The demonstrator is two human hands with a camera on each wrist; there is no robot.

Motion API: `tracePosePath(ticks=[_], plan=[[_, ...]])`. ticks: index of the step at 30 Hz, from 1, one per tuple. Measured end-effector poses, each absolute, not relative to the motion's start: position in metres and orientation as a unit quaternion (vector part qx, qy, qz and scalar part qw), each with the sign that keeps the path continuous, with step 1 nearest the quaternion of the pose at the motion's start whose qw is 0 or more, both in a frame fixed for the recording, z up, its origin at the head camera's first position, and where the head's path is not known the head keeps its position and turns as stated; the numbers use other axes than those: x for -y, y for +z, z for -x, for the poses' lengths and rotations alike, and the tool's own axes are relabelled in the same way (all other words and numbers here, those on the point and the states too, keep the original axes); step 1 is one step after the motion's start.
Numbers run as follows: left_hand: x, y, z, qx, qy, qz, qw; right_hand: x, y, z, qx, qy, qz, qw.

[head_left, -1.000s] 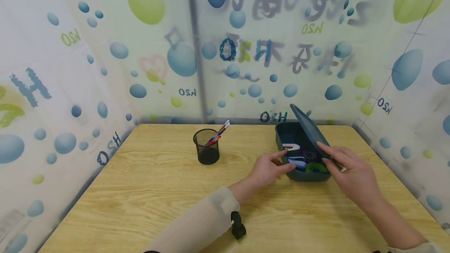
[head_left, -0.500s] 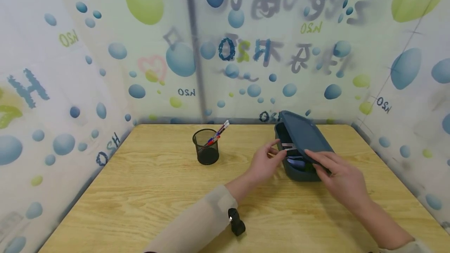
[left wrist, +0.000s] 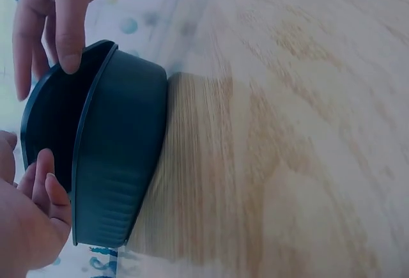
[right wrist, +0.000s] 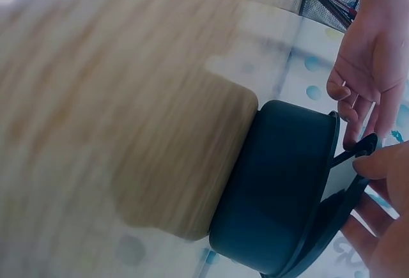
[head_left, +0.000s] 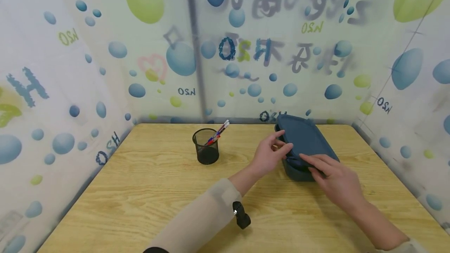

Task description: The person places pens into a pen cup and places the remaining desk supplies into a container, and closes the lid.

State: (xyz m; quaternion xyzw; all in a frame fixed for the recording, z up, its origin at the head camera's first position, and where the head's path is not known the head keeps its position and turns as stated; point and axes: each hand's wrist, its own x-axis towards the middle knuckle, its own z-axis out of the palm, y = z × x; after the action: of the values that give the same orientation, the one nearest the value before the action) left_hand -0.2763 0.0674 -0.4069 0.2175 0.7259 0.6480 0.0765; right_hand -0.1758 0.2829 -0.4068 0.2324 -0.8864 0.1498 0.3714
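Observation:
A dark blue storage box point(head_left: 299, 175) stands at the right of the table, its lid point(head_left: 309, 138) lowered over it but tilted. A dark gap shows between lid and rim in the left wrist view. My right hand point(head_left: 339, 182) pinches the lid's near edge, thumb on one face and fingers on the other, as the right wrist view shows point(right wrist: 390, 195). My left hand point(head_left: 268, 155) is at the lid's left edge, its fingers loosely bent and the fingertips at or very near that edge. What lies inside the box is hidden.
A black mesh pen cup point(head_left: 207, 153) with several pens point(head_left: 215, 139) stands left of the box on the wooden table point(head_left: 147, 190). Printed curtains point(head_left: 158, 89) hang close behind the table and along both sides. A black strap point(head_left: 241, 214) hangs from the left sleeve.
My right hand has swung the lid down and to the left over the box, covering the things inside. My left hand has drawn out of the box to the lid's left edge.

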Motion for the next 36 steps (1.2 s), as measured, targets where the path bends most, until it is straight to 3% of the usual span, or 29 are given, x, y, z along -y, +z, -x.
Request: tracePosePath(ticks=[7,15,27,36], plan=[[-0.067,-0.406,0.275,-0.736,0.639,-0.208,0.084,-0.288,-0.406,0.176,0.893,0.176,-0.233,0.342],[-0.063,-0.405,0.273,-0.746,0.626,-0.193,0.116,-0.332,-0.395,0.178,0.928,0.217,-0.135,0.272],[-0.059,-0.41,0.277,-0.762,0.608,-0.176,0.134,-0.375,-0.403,0.191,0.968,0.226,-0.065,0.09],[-0.056,-0.413,0.277,-0.766,0.601,-0.174,0.15,-0.376,-0.402,0.191,0.969,0.235,-0.056,0.061]])
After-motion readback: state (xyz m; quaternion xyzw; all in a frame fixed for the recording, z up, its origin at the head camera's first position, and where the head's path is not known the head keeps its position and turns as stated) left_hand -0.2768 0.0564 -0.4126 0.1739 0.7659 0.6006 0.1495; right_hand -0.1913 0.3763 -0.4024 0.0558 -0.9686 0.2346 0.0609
